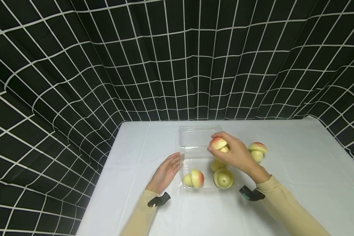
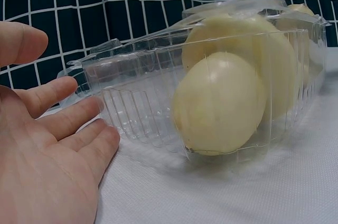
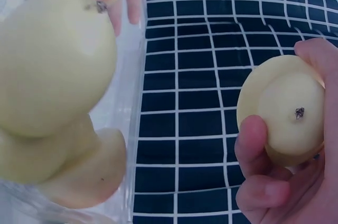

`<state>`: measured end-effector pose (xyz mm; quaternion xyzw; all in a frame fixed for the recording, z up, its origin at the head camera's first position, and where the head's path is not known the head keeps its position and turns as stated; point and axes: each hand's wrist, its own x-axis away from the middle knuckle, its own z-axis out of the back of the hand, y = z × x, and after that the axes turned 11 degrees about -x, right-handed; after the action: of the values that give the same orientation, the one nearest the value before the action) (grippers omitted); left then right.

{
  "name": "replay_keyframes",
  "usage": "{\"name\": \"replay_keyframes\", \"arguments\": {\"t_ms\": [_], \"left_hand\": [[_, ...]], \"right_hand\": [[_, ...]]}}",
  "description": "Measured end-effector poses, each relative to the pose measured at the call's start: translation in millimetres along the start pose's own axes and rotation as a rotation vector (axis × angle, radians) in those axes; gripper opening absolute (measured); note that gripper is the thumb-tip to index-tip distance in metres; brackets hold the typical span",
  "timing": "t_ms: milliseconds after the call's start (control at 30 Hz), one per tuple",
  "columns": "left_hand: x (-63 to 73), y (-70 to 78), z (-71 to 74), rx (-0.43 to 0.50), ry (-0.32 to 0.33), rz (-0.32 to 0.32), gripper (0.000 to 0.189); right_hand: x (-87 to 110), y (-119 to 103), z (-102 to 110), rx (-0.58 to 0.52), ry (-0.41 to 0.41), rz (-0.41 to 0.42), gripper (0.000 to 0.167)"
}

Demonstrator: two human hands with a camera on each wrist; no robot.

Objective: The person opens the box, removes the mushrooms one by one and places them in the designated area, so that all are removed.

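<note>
My right hand [image 1: 236, 152] grips a toy mushroom [image 1: 219, 143] with a red-and-cream cap, above the right part of a clear plastic clamshell box [image 1: 207, 189]. In the right wrist view, fingers and thumb curl round that mushroom [image 3: 288, 108], whose pale stem end faces the camera. Straight fingers of my left hand [image 1: 166, 170] lie along the box's left side. Inside the box, one mushroom [image 1: 197, 178] lies on its side at front left. Another mushroom [image 1: 223, 178] sits stem up at front right, with a partly hidden mushroom [image 1: 216, 165] behind it.
The box's lid [image 1: 199, 136] is folded back, away from me. One more mushroom [image 1: 257, 151] is on the white tablecloth [image 1: 295, 170], right of my right hand. A black curtain with a white grid [image 1: 191, 65] stands behind the table.
</note>
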<state>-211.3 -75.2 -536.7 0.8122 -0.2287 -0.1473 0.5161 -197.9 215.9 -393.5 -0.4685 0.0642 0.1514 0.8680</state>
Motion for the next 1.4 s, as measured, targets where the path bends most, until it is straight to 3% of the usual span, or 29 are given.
{"name": "replay_keyframes", "arguments": {"t_ms": [267, 667, 1100, 1400], "left_hand": [[-0.8, -1.0, -0.1, -0.006, -0.001, -0.001, 0.056], [-1.1, -0.1, -1.9, -0.017, 0.005, -0.001, 0.055], [-0.1, 0.1, -1.9, -0.022, 0.000, -0.001, 0.056], [-0.5, -1.1, 0.4, -0.025, -0.004, -0.004, 0.056]], "right_hand": [[-0.4, -2, 10, 0.068, 0.074, 0.019, 0.036], [0.2, 0, 27, 0.056, 0.172, 0.073, 0.035], [-0.5, -3, 49, 0.095, 0.179, 0.090, 0.036], [1.2, -6, 64, 0.134, 0.236, 0.076, 0.037]]}}
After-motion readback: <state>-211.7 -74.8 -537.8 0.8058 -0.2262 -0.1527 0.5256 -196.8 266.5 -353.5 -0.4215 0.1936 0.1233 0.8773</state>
